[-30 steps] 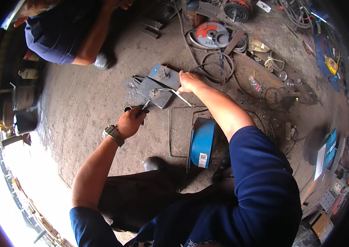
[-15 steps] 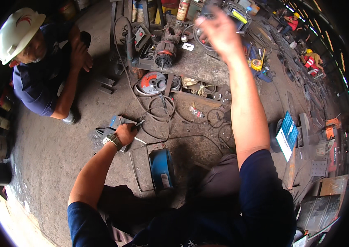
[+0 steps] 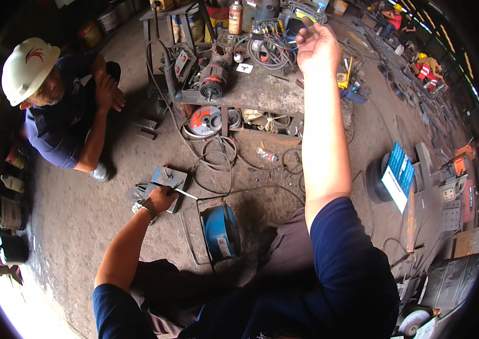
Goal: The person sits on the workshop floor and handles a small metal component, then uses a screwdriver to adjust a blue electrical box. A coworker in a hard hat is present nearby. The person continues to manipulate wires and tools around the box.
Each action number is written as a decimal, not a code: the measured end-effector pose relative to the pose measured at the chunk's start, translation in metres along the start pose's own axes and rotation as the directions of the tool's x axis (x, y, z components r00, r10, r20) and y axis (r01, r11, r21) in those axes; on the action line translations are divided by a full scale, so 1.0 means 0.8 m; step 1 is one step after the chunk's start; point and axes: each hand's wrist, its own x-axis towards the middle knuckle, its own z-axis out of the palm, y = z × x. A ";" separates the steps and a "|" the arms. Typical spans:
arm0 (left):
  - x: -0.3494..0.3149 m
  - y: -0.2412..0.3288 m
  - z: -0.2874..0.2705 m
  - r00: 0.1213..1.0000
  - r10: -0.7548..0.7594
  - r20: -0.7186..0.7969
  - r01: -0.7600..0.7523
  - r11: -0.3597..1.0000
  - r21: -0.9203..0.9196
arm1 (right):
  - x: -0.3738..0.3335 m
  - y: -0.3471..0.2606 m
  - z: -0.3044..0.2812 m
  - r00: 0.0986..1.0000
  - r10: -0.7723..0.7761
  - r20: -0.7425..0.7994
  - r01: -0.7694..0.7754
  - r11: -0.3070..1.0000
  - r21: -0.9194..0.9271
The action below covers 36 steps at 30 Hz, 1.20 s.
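Observation:
My left hand (image 3: 162,199), a watch at its wrist, is down near the floor and closed round a slim dark tool (image 3: 177,185) whose kind I cannot make out. A thin pale rod (image 3: 186,194) shows beside its fingers. Just beyond the hand lies a grey metal block with a blue patch (image 3: 167,175). My right hand (image 3: 319,50) is raised over the far right of the low workbench (image 3: 273,93), palm up, fingers apart and slightly curled, holding nothing. Near it on the bench is a coil of grey cable (image 3: 270,53). A blue drum (image 3: 219,231) with a wire frame stands before me.
A motor-like power tool (image 3: 214,78) and a spray can (image 3: 235,18) stand on the bench, with a grinding disc (image 3: 205,120) below. Cable loops (image 3: 214,164) lie on the floor. At the left crouches a person in a white helmet (image 3: 30,70). A blue-and-white box (image 3: 397,175) is at right.
My right hand, blurred before, is now sharper, with its palm turned up and fingers curled. My left hand has shifted slightly left and down, still beside the metal block. The view has shifted a little.

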 end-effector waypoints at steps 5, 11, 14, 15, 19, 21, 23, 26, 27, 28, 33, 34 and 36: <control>0.009 -0.009 0.009 0.995 0.011 0.101 -0.023 0.992 0.125 | 0.021 0.005 -0.019 0.985 -0.164 0.057 0.170 0.976 -0.133; 0.024 -0.040 0.029 0.969 -0.084 0.231 0.020 0.964 0.265 | -0.088 0.013 0.035 0.590 0.579 0.562 0.124 0.623 -0.772; -0.019 -0.034 0.007 0.968 -0.090 0.232 0.010 0.946 0.325 | -0.163 0.145 0.033 0.113 0.832 0.544 0.366 0.474 -0.801; -0.019 -0.038 0.004 0.934 -0.116 0.339 -0.018 0.930 0.368 | -0.196 0.196 0.015 -0.020 0.873 0.487 0.486 0.434 -0.759; -0.049 -0.039 0.010 0.816 -0.231 0.530 -0.042 0.891 0.453 | -0.329 0.317 -0.096 -0.340 0.897 0.283 0.721 0.442 -0.534; -0.064 -0.049 0.012 0.815 -0.254 0.521 0.025 0.913 0.408 | -0.369 0.335 -0.107 -0.375 0.873 0.312 0.711 0.487 -0.508; -0.075 -0.084 0.026 0.866 -0.183 0.466 0.013 0.938 0.346 | -0.390 0.362 -0.108 -0.409 0.843 0.348 0.686 0.536 -0.492; -0.082 -0.086 0.016 0.908 -0.160 0.387 0.048 0.958 0.282 | -0.408 0.347 -0.072 -0.300 0.902 0.309 0.700 0.429 -0.571; -0.059 -0.064 0.004 0.865 -0.222 0.449 0.081 0.946 0.313 | -0.402 0.353 -0.085 -0.315 0.889 0.331 0.717 0.452 -0.531; -0.047 -0.038 -0.003 0.815 -0.286 0.504 0.109 0.930 0.350 | -0.402 0.358 -0.098 -0.329 0.877 0.350 0.733 0.471 -0.491; -0.016 -0.048 0.019 0.840 -0.169 0.515 0.058 0.973 0.225 | -0.335 0.311 -0.049 -0.258 0.900 0.351 0.727 0.420 -0.544; -0.007 -0.045 0.021 0.856 -0.088 0.510 -0.050 0.967 0.251 | -0.306 0.297 -0.041 -0.188 0.908 0.373 0.727 0.384 -0.569; 0.001 -0.034 0.018 0.864 0.009 0.504 -0.189 0.933 0.306 | -0.237 0.242 0.002 0.126 0.877 0.464 0.704 0.250 -0.665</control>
